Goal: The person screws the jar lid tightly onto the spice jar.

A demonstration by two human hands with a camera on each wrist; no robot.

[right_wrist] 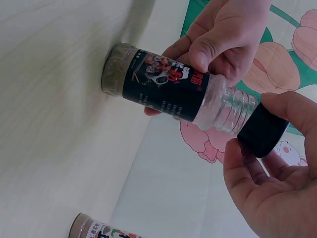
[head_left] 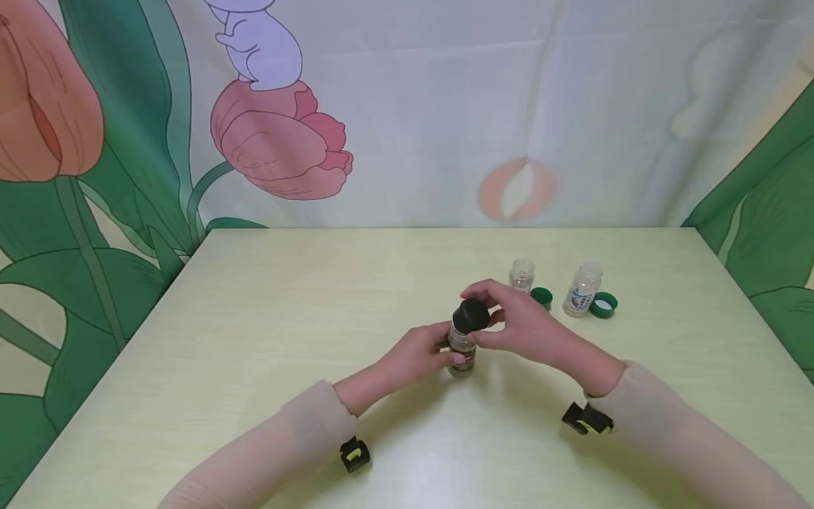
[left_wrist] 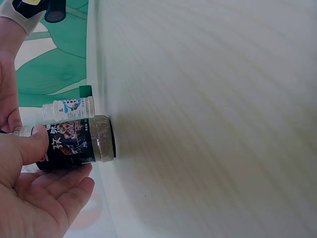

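Observation:
A clear seasoning jar (right_wrist: 166,87) with a black printed label stands close over the table, its bottom holding some brownish powder. My left hand (head_left: 413,359) grips the jar round its label, thumb on the near side. At the top, the thumb and fingers of my right hand (head_left: 524,326) pinch the black cap (right_wrist: 262,130). In the right wrist view the cap sits tilted at the mouth, with the screw threads of the neck (right_wrist: 237,111) showing below it. The left wrist view shows the jar's base (left_wrist: 104,139) right at the table surface.
Behind my right hand stand two smaller clear jars, one partly hidden (head_left: 522,273) and one with a white-and-blue label (head_left: 581,290). A green cap (head_left: 542,297) and another green cap (head_left: 603,305) lie beside them. A printed curtain (head_left: 413,127) hangs behind the table (head_left: 305,297).

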